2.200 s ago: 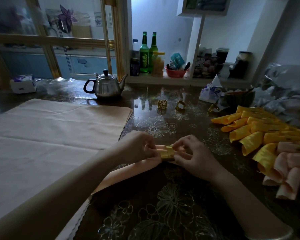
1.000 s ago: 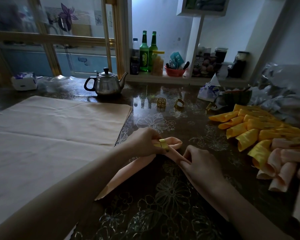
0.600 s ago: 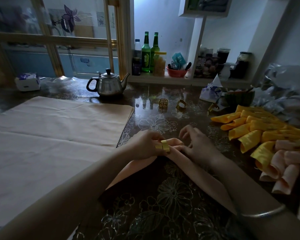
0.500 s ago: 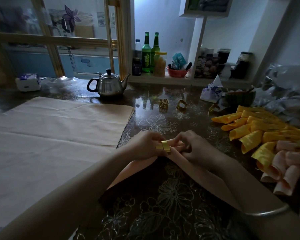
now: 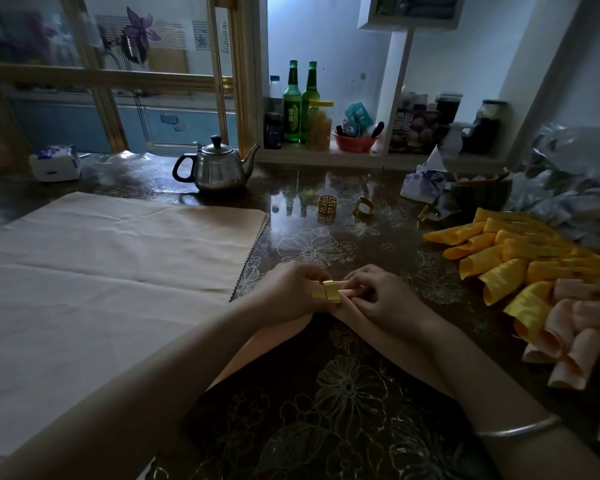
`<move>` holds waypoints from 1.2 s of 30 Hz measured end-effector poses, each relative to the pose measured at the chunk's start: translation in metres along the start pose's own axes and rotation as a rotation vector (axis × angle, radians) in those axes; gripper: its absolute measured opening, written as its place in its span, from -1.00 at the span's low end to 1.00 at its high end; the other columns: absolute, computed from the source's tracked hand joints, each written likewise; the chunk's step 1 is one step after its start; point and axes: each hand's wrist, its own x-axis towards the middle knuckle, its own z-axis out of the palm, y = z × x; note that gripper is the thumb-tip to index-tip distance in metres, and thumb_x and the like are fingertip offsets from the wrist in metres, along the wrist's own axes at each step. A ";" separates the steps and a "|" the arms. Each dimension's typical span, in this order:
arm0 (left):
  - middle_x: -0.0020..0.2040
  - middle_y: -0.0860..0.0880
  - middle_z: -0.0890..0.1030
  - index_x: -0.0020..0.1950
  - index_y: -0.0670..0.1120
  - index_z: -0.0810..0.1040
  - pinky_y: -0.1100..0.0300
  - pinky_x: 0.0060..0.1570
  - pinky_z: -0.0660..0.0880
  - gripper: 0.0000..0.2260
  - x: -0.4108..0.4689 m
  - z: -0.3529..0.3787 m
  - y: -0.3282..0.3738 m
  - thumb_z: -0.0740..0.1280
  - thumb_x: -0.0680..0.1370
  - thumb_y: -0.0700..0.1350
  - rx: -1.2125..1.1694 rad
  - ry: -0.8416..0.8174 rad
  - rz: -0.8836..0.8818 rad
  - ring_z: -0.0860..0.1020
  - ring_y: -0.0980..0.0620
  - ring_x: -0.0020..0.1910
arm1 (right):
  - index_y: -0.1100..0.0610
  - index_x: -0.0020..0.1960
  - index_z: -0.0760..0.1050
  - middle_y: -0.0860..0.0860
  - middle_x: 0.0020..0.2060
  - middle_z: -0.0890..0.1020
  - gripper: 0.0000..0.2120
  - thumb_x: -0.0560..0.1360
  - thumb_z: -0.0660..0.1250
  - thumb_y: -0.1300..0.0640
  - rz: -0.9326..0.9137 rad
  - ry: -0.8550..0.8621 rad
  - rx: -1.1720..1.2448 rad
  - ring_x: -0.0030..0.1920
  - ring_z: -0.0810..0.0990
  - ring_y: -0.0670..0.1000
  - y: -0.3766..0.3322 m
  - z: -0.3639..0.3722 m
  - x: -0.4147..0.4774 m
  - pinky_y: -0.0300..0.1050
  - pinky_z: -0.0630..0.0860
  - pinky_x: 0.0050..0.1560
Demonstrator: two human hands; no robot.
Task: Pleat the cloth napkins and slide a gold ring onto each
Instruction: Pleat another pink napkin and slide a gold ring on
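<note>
- While the left hand pinches the flat, shiny gold band ring with curled fingers, the right hand has its fingers curled narrow on the folded tip of the pleated peach cloth napkin.
- Location: the napkin tip sits between the two sets of fingers, just right of the ring, low over the dark, glossy, flower-patterned desk.
- Axis: the napkin is doubled at the tip. One tail runs back from under the left fingers toward the person; the other disappears beneath the right forearm.
- Not determinable: whether the tip is inside the ring opening.
- Assessment: the ring must travel from the tip along the tails, toward the person. The left fingers are nearest the ring; the right fingers are best placed to feed cloth.
- Also noted: a spare openwork gold ring beyond the fingers, and a pile of finished yellow and peach rolled napkins well to their right.
</note>
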 end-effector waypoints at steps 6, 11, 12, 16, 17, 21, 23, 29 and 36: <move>0.04 0.09 0.65 0.14 0.14 0.61 0.08 0.07 0.52 -0.58 -0.002 0.004 -0.001 0.55 0.31 0.14 -0.003 0.029 0.002 0.58 0.06 0.04 | 0.03 0.01 0.62 -0.12 0.02 0.58 -0.86 0.48 0.42 0.02 0.026 0.042 0.213 -0.04 0.58 -0.12 0.002 0.001 -0.008 -0.18 0.52 -0.02; 0.12 0.03 0.61 0.25 0.00 0.48 0.09 0.11 0.50 -0.41 -0.008 0.006 -0.001 0.59 0.29 0.08 -0.035 0.093 -0.011 0.56 0.03 0.08 | 0.01 0.00 0.60 -0.07 -0.02 0.55 -0.86 0.51 0.37 -0.03 0.057 0.127 0.032 -0.08 0.55 -0.07 -0.006 0.018 -0.002 -0.08 0.53 -0.03; 0.11 0.04 0.60 0.23 -0.02 0.45 0.10 0.09 0.51 -0.39 -0.009 0.006 -0.002 0.59 0.27 0.10 -0.058 0.096 -0.018 0.56 0.05 0.06 | 0.00 -0.01 0.61 -0.07 -0.03 0.55 -0.87 0.51 0.37 -0.03 0.068 0.142 0.039 -0.09 0.54 -0.07 -0.007 0.019 -0.003 -0.09 0.52 -0.04; -0.01 0.10 0.61 0.08 0.06 0.52 0.04 0.00 0.58 -0.53 -0.017 -0.001 -0.017 0.47 0.32 0.30 -0.233 0.066 0.000 0.59 0.12 -0.06 | 0.00 -0.02 0.61 -0.07 -0.05 0.53 -0.88 0.51 0.37 -0.02 0.089 0.204 0.021 -0.10 0.54 -0.06 -0.010 0.022 -0.007 -0.09 0.52 -0.06; -0.04 0.09 0.62 0.05 0.08 0.55 0.02 0.01 0.58 -0.68 -0.020 -0.004 -0.020 0.45 0.41 0.21 -0.252 0.056 0.008 0.61 0.12 -0.08 | 0.01 -0.01 0.61 -0.06 -0.05 0.53 -0.87 0.51 0.37 -0.02 0.094 0.210 0.011 -0.09 0.54 -0.06 -0.011 0.022 -0.008 -0.10 0.52 -0.06; -0.15 0.14 0.63 -0.08 0.21 0.55 0.18 -0.07 0.53 -0.81 -0.026 -0.010 -0.026 0.43 0.50 -0.10 -0.140 0.106 0.040 0.61 0.15 -0.15 | 0.04 -0.01 0.61 -0.04 -0.01 0.55 -0.87 0.51 0.37 0.01 0.102 0.213 0.014 -0.06 0.55 -0.03 -0.015 0.023 -0.010 -0.03 0.54 0.01; -0.20 0.10 0.63 -0.11 0.12 0.58 0.18 -0.13 0.52 -0.91 -0.026 -0.011 -0.025 0.46 0.46 -0.05 -0.044 0.141 0.051 0.61 0.12 -0.17 | 0.04 -0.04 0.61 -0.04 -0.02 0.56 -0.89 0.51 0.38 0.02 0.099 0.211 0.004 -0.07 0.55 -0.03 -0.017 0.022 -0.011 -0.01 0.55 0.01; -0.24 0.01 0.57 -0.23 -0.04 0.54 0.13 -0.19 0.41 -0.79 -0.028 -0.013 -0.016 0.52 0.38 0.02 0.171 0.217 0.103 0.50 0.02 -0.23 | 0.01 -0.20 0.53 -0.05 -0.07 0.57 -0.90 0.45 0.43 0.07 0.119 0.279 -0.032 -0.09 0.54 -0.07 -0.024 0.022 -0.016 -0.16 0.49 -0.07; -0.33 0.03 0.52 -0.33 -0.01 0.46 0.21 -0.27 0.23 -0.75 -0.033 -0.007 -0.016 0.53 0.34 -0.03 0.180 0.248 0.059 0.44 0.02 -0.28 | 0.03 -0.22 0.50 -0.05 -0.11 0.58 -0.84 0.41 0.47 0.04 0.190 0.317 -0.041 -0.14 0.50 -0.08 -0.029 0.021 -0.018 -0.21 0.36 -0.15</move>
